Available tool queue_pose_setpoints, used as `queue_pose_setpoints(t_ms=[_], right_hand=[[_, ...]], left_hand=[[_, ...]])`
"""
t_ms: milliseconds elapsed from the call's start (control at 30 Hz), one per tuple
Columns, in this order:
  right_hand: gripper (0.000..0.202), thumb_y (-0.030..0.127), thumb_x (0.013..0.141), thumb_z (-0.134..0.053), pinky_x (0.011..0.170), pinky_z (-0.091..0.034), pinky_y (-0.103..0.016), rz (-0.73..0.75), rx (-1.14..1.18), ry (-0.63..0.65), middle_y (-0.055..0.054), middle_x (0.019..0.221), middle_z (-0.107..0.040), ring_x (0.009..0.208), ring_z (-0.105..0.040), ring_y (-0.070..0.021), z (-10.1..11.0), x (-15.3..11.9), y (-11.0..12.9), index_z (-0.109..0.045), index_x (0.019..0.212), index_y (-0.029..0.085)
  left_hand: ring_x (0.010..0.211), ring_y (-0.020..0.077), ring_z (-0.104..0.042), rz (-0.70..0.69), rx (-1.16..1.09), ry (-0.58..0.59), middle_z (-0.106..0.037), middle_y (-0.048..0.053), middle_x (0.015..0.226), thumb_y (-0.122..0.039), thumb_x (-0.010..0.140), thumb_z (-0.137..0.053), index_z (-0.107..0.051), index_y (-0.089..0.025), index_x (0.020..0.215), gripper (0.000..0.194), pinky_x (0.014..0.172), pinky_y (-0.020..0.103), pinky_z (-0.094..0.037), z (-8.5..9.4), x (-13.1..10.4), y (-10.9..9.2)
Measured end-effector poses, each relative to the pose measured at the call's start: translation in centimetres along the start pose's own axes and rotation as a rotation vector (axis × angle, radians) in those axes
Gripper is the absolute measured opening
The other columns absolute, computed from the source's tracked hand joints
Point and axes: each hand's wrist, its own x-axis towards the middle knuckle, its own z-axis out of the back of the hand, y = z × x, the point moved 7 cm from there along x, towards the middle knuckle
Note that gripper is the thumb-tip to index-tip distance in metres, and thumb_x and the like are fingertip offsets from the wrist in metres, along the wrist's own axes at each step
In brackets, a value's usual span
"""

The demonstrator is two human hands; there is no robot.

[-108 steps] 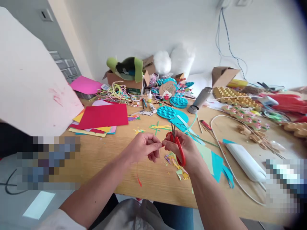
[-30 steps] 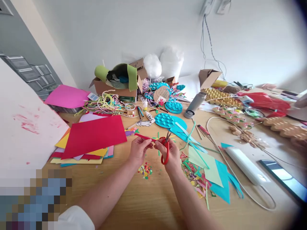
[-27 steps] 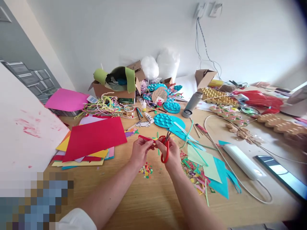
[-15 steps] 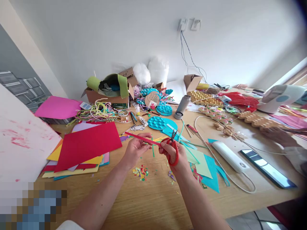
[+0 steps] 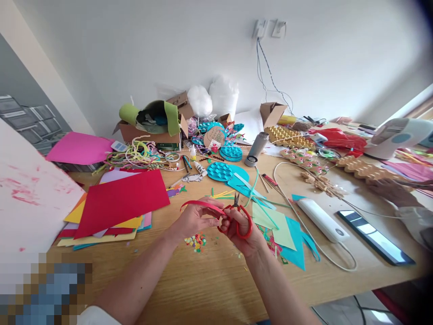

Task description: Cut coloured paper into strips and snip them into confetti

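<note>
My left hand (image 5: 194, 220) is closed on a narrow red paper strip (image 5: 200, 204), which bows upward between the two hands. The strip's right end is pinched in the fingers of my right hand (image 5: 241, 230). That same hand also keeps hold of red-handled scissors (image 5: 246, 225), their blades pointing up and away from me. Below the hands lies a small heap of colourful paper dots (image 5: 195, 242). Thin yellow paper strips (image 5: 221, 195) lie just beyond the fingers.
Red paper (image 5: 123, 203) tops a sheet stack on the left. Pale green paper (image 5: 270, 228), a white power bank (image 5: 321, 220) and a phone (image 5: 375, 238) lie right. A grey flask (image 5: 257, 150) stands behind. Another person's hand (image 5: 387, 192) is at far right.
The strip was straight and now curves upward. My hands have drawn closer together, and the scissors have turned, with their blades now closer together. The view has shifted slightly.
</note>
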Motion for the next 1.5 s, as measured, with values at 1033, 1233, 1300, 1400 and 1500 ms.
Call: queue_pose_setpoints(t_ms=[1033, 1233, 1300, 1400, 1500], right_hand=[[0.046, 0.058, 0.064, -0.069, 0.042, -0.044, -0.022, -0.062, -0.799, 0.033, -0.003, 0.053, -0.064, 0.043, -0.059, -0.0142, 2.0, -2.9, -2.4, -0.049, 0.062, 0.017], [0.045, 0.057, 0.067, -0.068, 0.041, -0.045, -0.022, -0.071, -0.81, 0.047, -0.003, 0.053, -0.064, 0.041, -0.06, -0.0138, 2.0, -2.9, -2.4, -0.049, 0.064, 0.017], [0.044, 0.056, 0.067, -0.068, 0.04, -0.045, -0.021, -0.076, -0.817, 0.045, -0.002, 0.053, -0.064, 0.041, -0.059, -0.0136, 2.1, -2.9, -2.4, -0.049, 0.064, 0.017], [0.044, 0.056, 0.066, -0.069, 0.038, -0.044, -0.021, -0.079, -0.83, 0.037, -0.002, 0.051, -0.063, 0.038, -0.058, -0.013, 2.2, -2.9, -2.5, -0.049, 0.063, 0.017], [0.044, 0.056, 0.065, -0.07, 0.037, -0.043, -0.02, -0.073, -0.838, 0.037, -0.001, 0.05, -0.063, 0.038, -0.058, -0.0126, 2.1, -2.9, -2.4, -0.048, 0.062, 0.017]], left_hand=[[0.063, 0.0196, -0.068, 0.641, -0.266, -0.277, -0.071, 0.012, 0.067, -0.036, 0.061, -0.077, -0.067, -0.009, 0.069, 0.029, 0.062, 0.029, -0.053, 1.1, -1.4, 3.1], [0.061, 0.0193, -0.068, 0.651, -0.262, -0.266, -0.07, 0.012, 0.067, -0.035, 0.061, -0.077, -0.067, -0.009, 0.069, 0.029, 0.06, 0.029, -0.053, 0.9, -1.4, 3.1], [0.06, 0.0189, -0.067, 0.643, -0.267, -0.262, -0.07, 0.012, 0.067, -0.035, 0.061, -0.077, -0.066, -0.009, 0.069, 0.029, 0.06, 0.029, -0.053, 0.8, -1.4, 3.0], [0.058, 0.0183, -0.067, 0.634, -0.276, -0.257, -0.07, 0.012, 0.066, -0.034, 0.06, -0.077, -0.066, -0.009, 0.068, 0.029, 0.059, 0.029, -0.053, 0.8, -1.3, 2.9], [0.057, 0.0179, -0.067, 0.634, -0.28, -0.262, -0.07, 0.011, 0.066, -0.034, 0.06, -0.077, -0.066, -0.009, 0.067, 0.028, 0.059, 0.028, -0.054, 0.8, -1.3, 2.9]])
